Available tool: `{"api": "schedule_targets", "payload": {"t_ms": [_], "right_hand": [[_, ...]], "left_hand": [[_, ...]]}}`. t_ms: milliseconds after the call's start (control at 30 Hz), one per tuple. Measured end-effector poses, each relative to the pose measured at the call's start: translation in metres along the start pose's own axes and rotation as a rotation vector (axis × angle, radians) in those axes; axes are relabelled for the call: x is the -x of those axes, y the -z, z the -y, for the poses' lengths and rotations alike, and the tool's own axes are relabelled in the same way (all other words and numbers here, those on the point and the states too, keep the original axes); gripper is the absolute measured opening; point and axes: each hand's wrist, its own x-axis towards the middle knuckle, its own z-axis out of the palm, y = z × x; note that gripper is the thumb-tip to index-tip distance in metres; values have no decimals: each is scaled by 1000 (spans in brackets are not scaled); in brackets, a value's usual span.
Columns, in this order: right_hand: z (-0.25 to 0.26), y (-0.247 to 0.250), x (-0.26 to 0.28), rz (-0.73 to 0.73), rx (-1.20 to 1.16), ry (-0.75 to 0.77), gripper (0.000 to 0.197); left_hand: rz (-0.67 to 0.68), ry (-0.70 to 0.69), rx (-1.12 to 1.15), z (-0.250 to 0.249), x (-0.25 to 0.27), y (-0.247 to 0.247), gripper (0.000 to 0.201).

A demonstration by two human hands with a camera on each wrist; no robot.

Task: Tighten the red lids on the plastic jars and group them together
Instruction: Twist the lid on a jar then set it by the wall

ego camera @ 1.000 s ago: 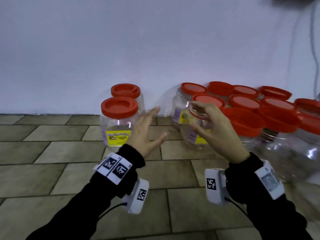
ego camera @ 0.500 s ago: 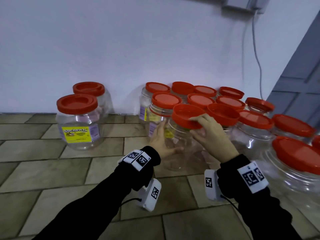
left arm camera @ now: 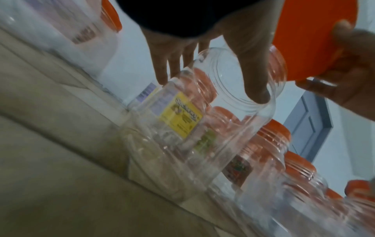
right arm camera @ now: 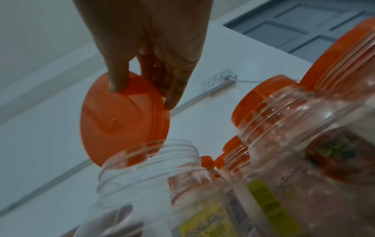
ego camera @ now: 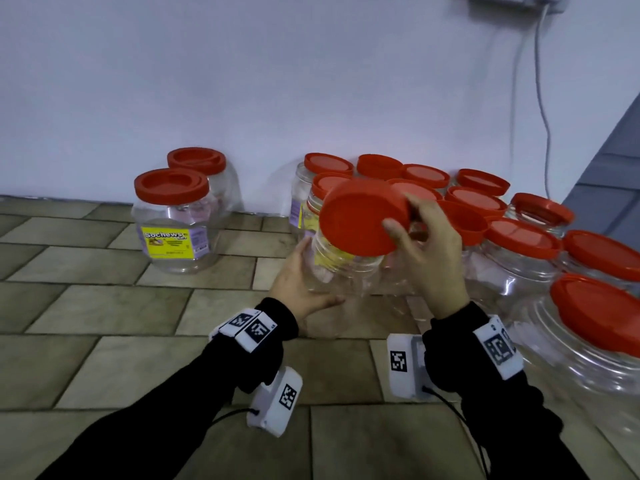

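Lid off, jar held on the floor.
Right hand [ego camera: 427, 251] grip pinches the round red plastic lid [ego camera: 363, 218], tilted above the open clear plastic jar [ego camera: 341, 268]; left hand [ego camera: 301, 285] grip clasps the jar's side.

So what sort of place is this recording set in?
Probably an indoor room, worked at floor level: a tiled floor meets a plain white wall, with a wall socket and cable and a grey panelled door.
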Motion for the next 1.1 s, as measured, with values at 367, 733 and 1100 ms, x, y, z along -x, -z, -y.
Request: {"api": "schedule_targets", "payload": {"t_ms": [367,733,1100], "right_hand": [[-5,-45,-6,213,-553,-452,27],[1,-103,-13,403,-585,-478,15],[0,-116,-23,581,-324,-419,29]], "left_hand": [[-52,-179,-347,-1,36,92,109],[7,-148,-365,16,33,136,113],[124,-198,-421,32,5,143,109]]}}
